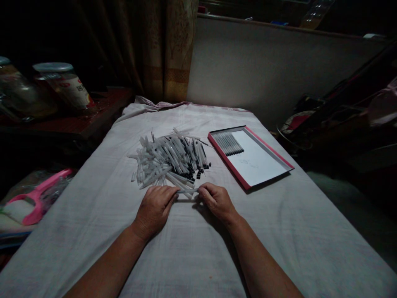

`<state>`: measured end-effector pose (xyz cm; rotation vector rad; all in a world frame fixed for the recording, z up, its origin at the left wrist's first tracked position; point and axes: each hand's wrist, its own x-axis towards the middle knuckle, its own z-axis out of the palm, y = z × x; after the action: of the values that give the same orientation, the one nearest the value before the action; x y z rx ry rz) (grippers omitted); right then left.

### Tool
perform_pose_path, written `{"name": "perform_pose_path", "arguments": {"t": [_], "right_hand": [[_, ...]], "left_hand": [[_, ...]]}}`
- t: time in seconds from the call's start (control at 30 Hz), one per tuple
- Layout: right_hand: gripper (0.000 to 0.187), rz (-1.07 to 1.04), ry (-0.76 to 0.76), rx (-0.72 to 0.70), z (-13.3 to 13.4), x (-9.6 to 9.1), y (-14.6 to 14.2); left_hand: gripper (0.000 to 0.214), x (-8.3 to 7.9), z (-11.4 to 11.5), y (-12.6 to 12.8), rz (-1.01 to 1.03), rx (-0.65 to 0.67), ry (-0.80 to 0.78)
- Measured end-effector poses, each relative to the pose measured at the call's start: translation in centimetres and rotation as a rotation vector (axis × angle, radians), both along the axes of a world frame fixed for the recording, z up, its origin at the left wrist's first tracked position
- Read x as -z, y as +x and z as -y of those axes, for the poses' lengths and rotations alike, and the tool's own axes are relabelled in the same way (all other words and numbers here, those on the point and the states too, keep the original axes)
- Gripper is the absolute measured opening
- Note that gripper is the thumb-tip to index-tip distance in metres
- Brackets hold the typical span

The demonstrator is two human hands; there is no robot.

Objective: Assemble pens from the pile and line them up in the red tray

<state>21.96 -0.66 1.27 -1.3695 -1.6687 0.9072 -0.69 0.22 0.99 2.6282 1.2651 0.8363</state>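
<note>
Between my two hands a thin pen (187,191) is held level, just in front of a heap of pen parts. My left hand (156,207) pinches its left end, and my right hand (217,201) pinches the other. Clear barrels, caps and dark refills make up the pile of pen parts (167,157), with small black pieces (198,175) along its right side. To the right of the heap lies a shallow red-edged box lid (263,165). A row of pens (228,143) with black tips lies side by side in its far left corner.
A pale checked cloth (186,256) covers the table. At left, jars (63,85) stand on a dark red cabinet (105,107), and a pink-handled item (37,198) lies lower down. A curtain (167,49) and a pale wall (248,66) rise behind.
</note>
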Motion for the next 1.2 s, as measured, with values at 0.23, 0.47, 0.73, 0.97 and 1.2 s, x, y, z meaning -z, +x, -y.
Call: {"name": "perform_pose_path", "arguments": {"t": [0.23, 0.47, 0.73, 0.97, 1.2], "right_hand": [[0.018, 0.007, 0.008, -0.028, 0.01, 0.03, 0.4], [0.013, -0.009, 0.006, -0.051, 0.04, -0.07, 0.7], [0.015, 0.018, 0.005, -0.068, 0.14, -0.37, 0.77], [0.014, 0.044, 0.009, -0.078, 0.19, -0.44, 0.74], [0.013, 0.075, 0.053, -0.077, 0.25, -0.43, 0.79]], "left_hand": [[0.021, 0.1, -0.06, -0.03, 0.006, 0.001, 0.03], [0.022, -0.1, -0.03, 0.01, 0.008, 0.0, 0.019], [0.023, 0.08, 0.0, -0.02, 0.007, -0.003, 0.017], [0.023, -0.2, 0.06, 0.01, -0.005, -0.001, 0.01], [0.023, -0.07, 0.02, 0.05, 0.0, -0.006, 0.003]]}}
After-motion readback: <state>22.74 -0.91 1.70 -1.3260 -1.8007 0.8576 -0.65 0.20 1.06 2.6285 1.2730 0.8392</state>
